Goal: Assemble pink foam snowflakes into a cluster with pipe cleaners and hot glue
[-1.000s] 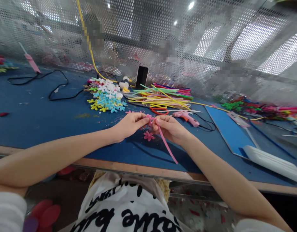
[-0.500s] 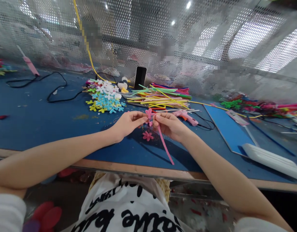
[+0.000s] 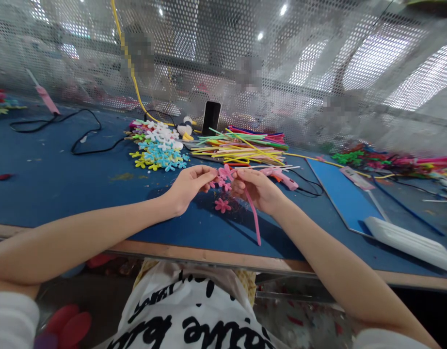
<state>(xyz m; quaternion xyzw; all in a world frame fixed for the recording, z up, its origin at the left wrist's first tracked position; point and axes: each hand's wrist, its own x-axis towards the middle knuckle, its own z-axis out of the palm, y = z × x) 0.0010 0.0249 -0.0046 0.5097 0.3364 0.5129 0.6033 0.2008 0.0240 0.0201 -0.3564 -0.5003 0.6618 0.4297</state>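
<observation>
Between my hands is a pink pipe-cleaner flower (image 3: 225, 172) with several looped petals. My left hand (image 3: 191, 186) pinches its left side between thumb and fingers. In my right hand (image 3: 259, 189) the pink pipe cleaner (image 3: 254, 213) is gripped close to the petals, and its loose tail hangs down toward the table's front. A finished-looking darker pink flower (image 3: 222, 205) lies on the blue table just below my hands. Whether the held petals are all one piece I cannot tell.
Behind my hands lie a pile of coloured pipe cleaners (image 3: 241, 148), a heap of pipe-cleaner flowers (image 3: 160, 145), an upright phone (image 3: 211, 118) and a pink glue gun (image 3: 281, 177). Rightward are a blue board (image 3: 345, 194) and white foam piece (image 3: 408, 242). A perforated metal screen (image 3: 223, 58) stands at the back.
My left hand has shifted slightly left, and more of the pink petals show between my hands. The hanging tail now curves more. The flower on the table has not moved.
</observation>
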